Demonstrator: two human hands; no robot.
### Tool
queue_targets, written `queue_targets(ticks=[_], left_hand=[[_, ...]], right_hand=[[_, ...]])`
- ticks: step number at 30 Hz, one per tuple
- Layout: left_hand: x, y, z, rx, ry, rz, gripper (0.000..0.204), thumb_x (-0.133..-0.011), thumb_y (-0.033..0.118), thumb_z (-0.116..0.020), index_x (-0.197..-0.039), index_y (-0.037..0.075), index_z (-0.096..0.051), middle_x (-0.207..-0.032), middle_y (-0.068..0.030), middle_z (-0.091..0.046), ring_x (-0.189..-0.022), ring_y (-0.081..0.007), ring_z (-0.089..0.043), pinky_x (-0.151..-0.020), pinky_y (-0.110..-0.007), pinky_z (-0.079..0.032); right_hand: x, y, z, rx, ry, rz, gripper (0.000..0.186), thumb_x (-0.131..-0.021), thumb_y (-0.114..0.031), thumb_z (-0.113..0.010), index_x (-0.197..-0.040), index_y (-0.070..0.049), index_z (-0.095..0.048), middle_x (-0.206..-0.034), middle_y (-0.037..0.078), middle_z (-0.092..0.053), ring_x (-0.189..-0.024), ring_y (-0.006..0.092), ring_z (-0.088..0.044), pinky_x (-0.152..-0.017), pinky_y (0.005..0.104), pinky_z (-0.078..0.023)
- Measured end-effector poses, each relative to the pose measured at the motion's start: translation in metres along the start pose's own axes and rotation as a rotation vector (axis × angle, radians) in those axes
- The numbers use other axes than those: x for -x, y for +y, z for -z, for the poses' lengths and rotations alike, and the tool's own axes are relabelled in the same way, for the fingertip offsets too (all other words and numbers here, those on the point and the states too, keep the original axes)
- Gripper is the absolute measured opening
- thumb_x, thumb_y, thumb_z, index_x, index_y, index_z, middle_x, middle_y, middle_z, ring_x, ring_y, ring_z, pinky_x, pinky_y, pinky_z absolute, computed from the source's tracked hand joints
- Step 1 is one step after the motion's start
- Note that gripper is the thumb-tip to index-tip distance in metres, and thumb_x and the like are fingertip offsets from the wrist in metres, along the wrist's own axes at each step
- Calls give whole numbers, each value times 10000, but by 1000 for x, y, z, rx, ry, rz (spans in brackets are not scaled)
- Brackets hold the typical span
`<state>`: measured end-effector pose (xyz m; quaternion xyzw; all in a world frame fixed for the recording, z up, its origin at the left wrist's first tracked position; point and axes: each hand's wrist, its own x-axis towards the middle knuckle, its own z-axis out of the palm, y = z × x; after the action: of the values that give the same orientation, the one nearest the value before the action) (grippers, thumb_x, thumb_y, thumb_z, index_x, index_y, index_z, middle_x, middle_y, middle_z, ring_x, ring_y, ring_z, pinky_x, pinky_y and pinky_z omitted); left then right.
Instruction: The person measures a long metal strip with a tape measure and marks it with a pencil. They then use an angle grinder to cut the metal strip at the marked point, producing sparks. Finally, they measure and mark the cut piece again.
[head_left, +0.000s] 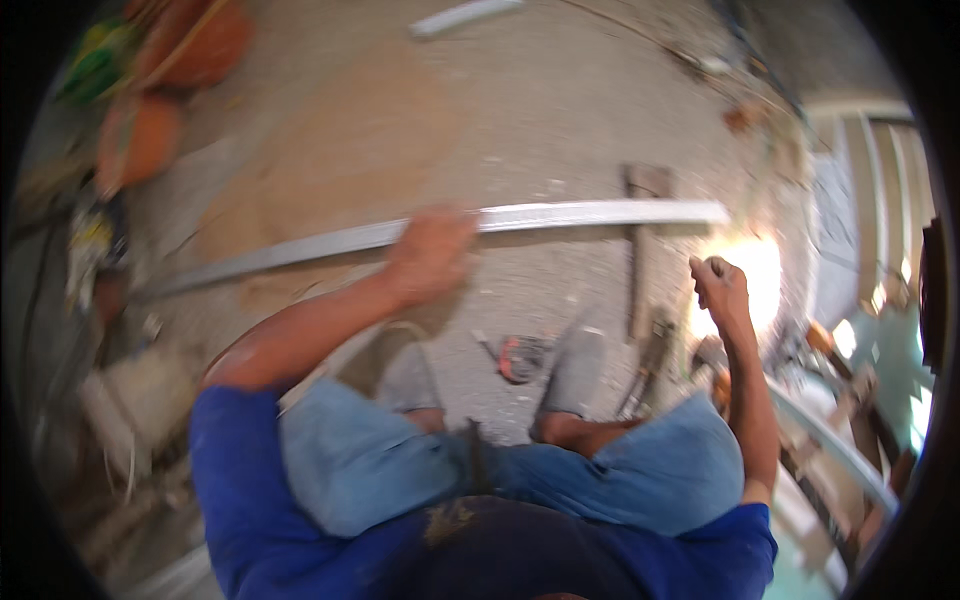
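A long, light metal bar [600, 213] lies across the floor in front of me. My left hand [432, 255] is over the bar near its middle, smeared by motion, so I cannot tell whether its fingers grip it. My right hand [722, 290] is raised beyond the bar's right end, closed, with thumb and fingers drawn together. What it holds, if anything, is too small to make out. Below the bar's right end stretches a long-handled tool, perhaps a hammer [640, 285]. Between my feet sits a red and black tape measure [520, 358].
Orange rounded containers [140, 140] stand at the far left. A short pale bar [465, 16] lies at the far edge. Scraps and wood pieces [850, 400] crowd the right side, near a bright sunlit patch [762, 285]. Brown cardboard-like sheeting [340, 150] covers part of the floor.
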<state>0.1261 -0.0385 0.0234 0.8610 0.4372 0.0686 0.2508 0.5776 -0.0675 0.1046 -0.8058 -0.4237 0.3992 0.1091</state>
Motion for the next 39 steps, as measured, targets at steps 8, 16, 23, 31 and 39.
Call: queue_targets(ticks=[8,16,23,31,39], left_hand=[[-55,-6,15,-5,-269,98,575,-856,208,-712,-1359,11,-515,-1298,-223,-566,-1212,-394,-533,-1033,-469,-432],[-36,-15,11,-74,-174,124,521,-853,174,-707,-1319,15,-539,-1202,-210,-597,-1126,-392,-559,-969,-474,-457],[-65,15,68,-160,-177,-13,531,-850,172,-725,-1326,15,-548,-1324,-213,-566,-1249,-399,-515,-1063,-459,-421],[-149,123,-14,-111,-263,-825,398,-846,147,-654,-1234,74,-598,-1343,-151,-573,-1308,-329,-499,-1104,-452,-389],[-218,172,-119,-266,-323,-790,378,-869,137,-638,-1242,194,-655,-1288,-86,-579,-1295,-286,-497,-1179,-532,-289]], right_hand=[[-24,295,68,393,480,-4,230,-788,-136,-625,-956,15,-668,-901,197,-713,-862,349,-698,-724,407,-526],[-56,254,22,-205,340,133,115,-895,-74,-667,-974,7,-688,-849,83,-708,-720,154,-654,-642,315,-529],[-39,220,47,-512,372,-89,206,-847,-37,-697,-1036,31,-655,-893,99,-674,-745,159,-655,-595,298,-532],[28,112,92,-699,473,36,414,-802,-174,-716,-1110,64,-576,-935,126,-667,-780,171,-652,-688,312,-536],[66,110,109,316,899,270,567,-698,-164,-866,-1153,30,-590,-1086,145,-668,-972,239,-642,-880,365,-499]])
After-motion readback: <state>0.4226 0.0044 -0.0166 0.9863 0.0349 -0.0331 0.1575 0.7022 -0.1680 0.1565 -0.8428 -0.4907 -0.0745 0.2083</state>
